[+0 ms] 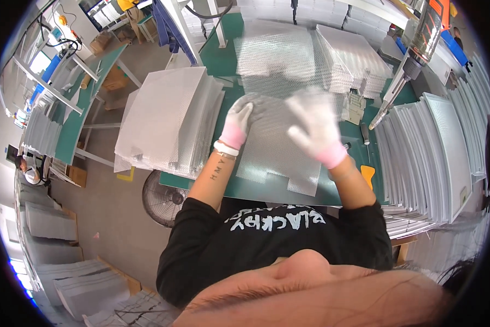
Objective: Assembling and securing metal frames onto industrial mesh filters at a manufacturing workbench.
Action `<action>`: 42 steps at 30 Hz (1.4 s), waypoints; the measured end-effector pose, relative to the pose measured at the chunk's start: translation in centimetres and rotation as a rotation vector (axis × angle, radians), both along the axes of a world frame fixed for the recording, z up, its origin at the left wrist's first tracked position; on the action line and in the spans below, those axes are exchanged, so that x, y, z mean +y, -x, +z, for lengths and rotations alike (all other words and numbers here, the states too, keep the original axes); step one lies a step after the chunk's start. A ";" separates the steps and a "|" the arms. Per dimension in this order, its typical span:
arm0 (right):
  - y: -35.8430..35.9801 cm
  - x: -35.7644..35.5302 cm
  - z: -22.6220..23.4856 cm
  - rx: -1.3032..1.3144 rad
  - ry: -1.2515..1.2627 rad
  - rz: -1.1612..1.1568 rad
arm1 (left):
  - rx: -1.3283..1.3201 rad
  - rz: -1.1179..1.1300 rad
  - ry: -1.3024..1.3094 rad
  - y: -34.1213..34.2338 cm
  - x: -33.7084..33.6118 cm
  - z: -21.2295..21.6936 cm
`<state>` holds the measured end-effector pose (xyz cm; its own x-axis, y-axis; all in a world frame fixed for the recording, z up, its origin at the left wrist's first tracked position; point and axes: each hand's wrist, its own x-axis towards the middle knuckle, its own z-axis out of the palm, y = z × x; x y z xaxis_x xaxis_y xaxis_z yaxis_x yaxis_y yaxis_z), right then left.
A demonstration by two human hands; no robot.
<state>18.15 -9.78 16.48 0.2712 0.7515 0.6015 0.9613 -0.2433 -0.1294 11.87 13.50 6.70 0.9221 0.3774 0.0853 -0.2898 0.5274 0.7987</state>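
On the green table (223, 61), left hand (237, 126) lies flat on a mesh sheet (272, 152) — right hand (315, 128) above it, fingers spread, holding nothing.

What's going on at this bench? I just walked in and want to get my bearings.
A person in white gloves with pink cuffs is working a flat sheet of silvery mesh on a green bench top. The left hand lies flat on the sheet's upper left part; the right hand is spread above it and blurred. Stacks of similar mesh sheets lie to the left, more to the right, and a hanging power tool is overhead.
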 end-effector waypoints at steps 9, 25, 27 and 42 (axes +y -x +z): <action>4.4 -8.2 -10.7 0.570 -0.207 -0.458 | 0.357 0.375 -1.156 9.6 -4.3 -1.9; 4.5 -7.7 -16.3 0.689 0.074 -0.626 | 0.561 0.134 -1.627 7.8 -3.4 -7.2; 4.5 -7.8 -17.0 0.621 0.109 -0.616 | 0.584 0.116 -1.623 7.6 -3.4 -7.2; 3.8 -7.3 -15.8 0.693 0.250 -0.672 | 0.597 0.050 -1.635 7.1 -3.1 -6.4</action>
